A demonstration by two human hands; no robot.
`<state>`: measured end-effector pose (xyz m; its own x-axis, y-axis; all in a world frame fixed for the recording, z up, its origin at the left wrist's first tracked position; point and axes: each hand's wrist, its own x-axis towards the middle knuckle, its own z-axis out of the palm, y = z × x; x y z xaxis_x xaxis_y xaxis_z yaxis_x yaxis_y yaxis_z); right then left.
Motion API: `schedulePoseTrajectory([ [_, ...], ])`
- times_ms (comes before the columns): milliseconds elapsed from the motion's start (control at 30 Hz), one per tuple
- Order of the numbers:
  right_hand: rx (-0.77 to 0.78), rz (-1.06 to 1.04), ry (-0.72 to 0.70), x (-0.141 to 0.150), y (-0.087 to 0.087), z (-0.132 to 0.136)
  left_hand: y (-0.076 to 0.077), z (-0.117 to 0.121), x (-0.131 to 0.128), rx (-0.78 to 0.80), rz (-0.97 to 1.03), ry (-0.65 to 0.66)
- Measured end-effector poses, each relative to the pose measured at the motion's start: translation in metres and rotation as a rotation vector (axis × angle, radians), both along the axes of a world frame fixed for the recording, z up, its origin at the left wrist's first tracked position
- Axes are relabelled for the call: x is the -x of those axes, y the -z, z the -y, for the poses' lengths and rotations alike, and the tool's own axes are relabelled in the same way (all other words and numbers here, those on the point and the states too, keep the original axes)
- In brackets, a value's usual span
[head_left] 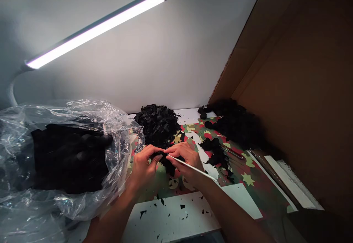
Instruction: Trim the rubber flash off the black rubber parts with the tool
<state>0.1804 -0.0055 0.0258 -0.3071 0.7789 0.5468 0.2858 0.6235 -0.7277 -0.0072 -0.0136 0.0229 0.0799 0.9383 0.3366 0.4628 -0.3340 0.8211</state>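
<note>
My left hand [145, 164] is closed around a small black piece [160, 156], pinching it between thumb and fingers; its exact kind is hard to make out. Against that piece, my right hand [185, 159] grips a thin white stick [197, 170], which slants down to the right. The fingertips of both hands nearly meet. Just beyond them rises a heap of black scraps [157, 122]. Right of my right hand lies a tangle of black strips [213, 151], beside a slim, shiny tool [232, 152].
A clear plastic bag [116, 151] with black pieces [71, 162] fills the left. A dark fluffy pile [238, 125] sits back right, below a cardboard wall [298, 81]. Black crumbs dot the white board [165, 221] in front of a camouflage-patterned sheet [259, 188]. A lit lamp [99, 26] hangs above.
</note>
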Motion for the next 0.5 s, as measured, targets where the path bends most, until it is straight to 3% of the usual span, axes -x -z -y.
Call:
schedulePoseTrajectory([
  [167,-0.111,0.061,0.026,0.005,0.002,0.001,0.000,0.002,-0.002,0.008,-0.009,-0.007],
  [267,-0.175,0.135,0.133,0.007,0.005,-0.001,0.001,0.004,-0.003,-0.013,-0.007,-0.012],
  [400,-0.019,0.075,0.291,-0.001,0.004,-0.009,0.002,0.005,-0.001,-0.026,0.036,-0.017],
  [500,0.081,-0.096,0.243,-0.008,-0.001,-0.009,0.002,0.003,0.002,0.004,0.059,-0.028],
])
